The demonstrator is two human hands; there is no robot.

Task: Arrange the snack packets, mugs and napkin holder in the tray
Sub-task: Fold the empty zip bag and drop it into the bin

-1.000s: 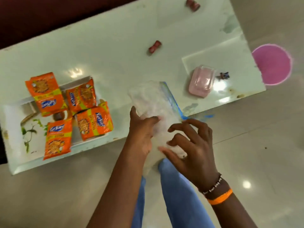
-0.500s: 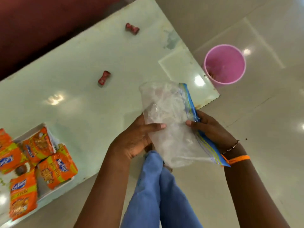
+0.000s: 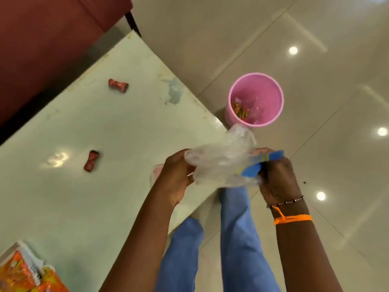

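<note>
My left hand (image 3: 177, 178) and right hand (image 3: 275, 175) both clench the empty clear bag (image 3: 221, 163), crumpling it small, probably for the pink bin (image 3: 255, 102) on the floor nearby. The snack packets (image 3: 23, 272) lie at the surface's (image 3: 105, 144) near-left corner.

I see clear bag (image 3: 221, 163) now crumpled between both hands, off table (image 3: 105, 165); view swung right, pink bin (image 3: 255, 100) nearer, tray nearly out of frame.

Bag (image 3: 221, 163) between hands, over table (image 3: 105, 144) edge; bin (image 3: 255, 100) on floor beyond; two candies (image 3: 118, 85) on table.
</note>
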